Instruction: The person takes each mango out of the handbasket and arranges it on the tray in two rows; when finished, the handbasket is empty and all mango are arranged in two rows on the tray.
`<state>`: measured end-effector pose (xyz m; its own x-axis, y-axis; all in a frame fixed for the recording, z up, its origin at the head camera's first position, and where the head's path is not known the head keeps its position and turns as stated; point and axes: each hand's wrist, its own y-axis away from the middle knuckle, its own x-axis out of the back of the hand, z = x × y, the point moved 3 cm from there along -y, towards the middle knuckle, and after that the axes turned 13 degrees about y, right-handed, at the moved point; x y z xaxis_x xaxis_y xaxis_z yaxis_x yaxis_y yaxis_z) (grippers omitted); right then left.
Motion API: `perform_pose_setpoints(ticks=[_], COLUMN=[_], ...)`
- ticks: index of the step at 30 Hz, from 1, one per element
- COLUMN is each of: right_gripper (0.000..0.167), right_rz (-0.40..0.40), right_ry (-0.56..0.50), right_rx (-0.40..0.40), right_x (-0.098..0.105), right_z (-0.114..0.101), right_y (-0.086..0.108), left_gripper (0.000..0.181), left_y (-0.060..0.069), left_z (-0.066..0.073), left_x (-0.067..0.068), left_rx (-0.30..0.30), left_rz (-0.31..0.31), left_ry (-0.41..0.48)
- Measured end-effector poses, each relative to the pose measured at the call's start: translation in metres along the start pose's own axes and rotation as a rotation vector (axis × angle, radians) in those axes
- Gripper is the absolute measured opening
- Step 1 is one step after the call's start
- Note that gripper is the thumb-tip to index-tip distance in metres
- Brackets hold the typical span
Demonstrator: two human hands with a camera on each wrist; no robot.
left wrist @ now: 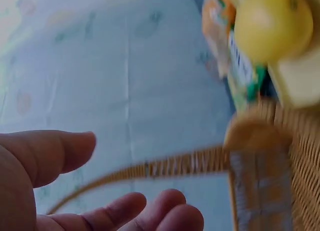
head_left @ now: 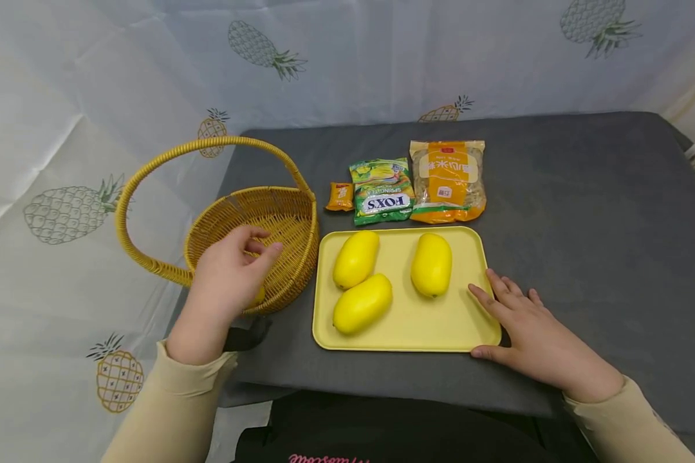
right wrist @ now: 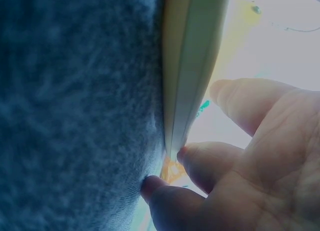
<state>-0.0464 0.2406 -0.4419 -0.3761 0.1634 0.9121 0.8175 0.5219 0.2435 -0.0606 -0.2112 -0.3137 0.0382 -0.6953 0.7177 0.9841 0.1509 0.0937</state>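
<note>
Over the woven basket [head_left: 292,222] is my left hand [head_left: 226,267], its fingers loosely bent and apart from the thumb, with nothing held. Part of a yellow fruit [head_left: 259,297] shows inside the basket, mostly hidden by that hand. On the yellow tray [head_left: 405,328] lie three smooth, oval yellow fruits that look like mangoes: an upper-left mango [head_left: 356,259], a lower-left mango [head_left: 362,303] and a right mango [head_left: 431,265]. With spread fingers, my right hand [head_left: 527,331] touches the tray's right edge. In the right wrist view, fingertips [right wrist: 187,153] meet the tray's side.
Behind the tray lie a small orange packet [head_left: 340,197], a green FOX'S candy bag [head_left: 382,191] and a larger orange-and-clear food bag [head_left: 448,181]. The basket's tall handle [head_left: 208,143] arches up on the left. A grey cloth [head_left: 579,225] covers the table.
</note>
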Motion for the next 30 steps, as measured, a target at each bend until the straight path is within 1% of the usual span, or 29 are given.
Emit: perform_pose_setpoints(ticks=[3, 5, 7, 11, 14, 19, 25, 28, 30], right_gripper=[0.111, 0.112, 0.112, 0.111, 0.111, 0.110, 0.110, 0.110, 0.110], right_rz=[0.003, 0.005, 0.008, 0.012, 0.013, 0.015, 0.013, 0.015, 0.015], right_ry=[0.002, 0.003, 0.003, -0.002, -0.005, -0.006, -0.009, -0.008, -0.009], right_rx=[-0.003, -0.003, -0.002, 0.001, 0.003, 0.002, -0.001, 0.000, 0.000], right_x=[-0.001, -0.001, -0.001, -0.001, -0.001, -0.001, -0.001, -0.001, -0.002], right_z=[0.001, 0.001, 0.001, 0.002, 0.001, 0.001, 0.001, 0.001, 0.001], right_y=[0.000, 0.001, 0.001, 0.001, 0.000, 0.000, 0.000, -0.001, -0.001], left_gripper=[0.059, 0.065, 0.072, 0.083, 0.088, 0.093, 0.102, 0.104, 0.102], left_y=[-0.011, -0.018, -0.024, -0.035, -0.041, -0.048, -0.055, -0.058, -0.060], left_z=[-0.010, -0.016, -0.022, -0.036, -0.045, -0.055, -0.063, -0.067, -0.069], left_x=[0.018, 0.025, 0.028, 0.027, 0.023, 0.020, 0.020, 0.018, 0.015], left_rx=[0.034, 0.064, 0.092, 0.121, 0.141, 0.188, 0.236, 0.250, 0.251], left_rz=[0.042, 0.045, 0.032, -0.013, -0.054, -0.114, -0.144, -0.185, -0.228], left_ry=[0.003, -0.013, -0.048, -0.152, -0.200, -0.220, -0.218, -0.257, -0.290])
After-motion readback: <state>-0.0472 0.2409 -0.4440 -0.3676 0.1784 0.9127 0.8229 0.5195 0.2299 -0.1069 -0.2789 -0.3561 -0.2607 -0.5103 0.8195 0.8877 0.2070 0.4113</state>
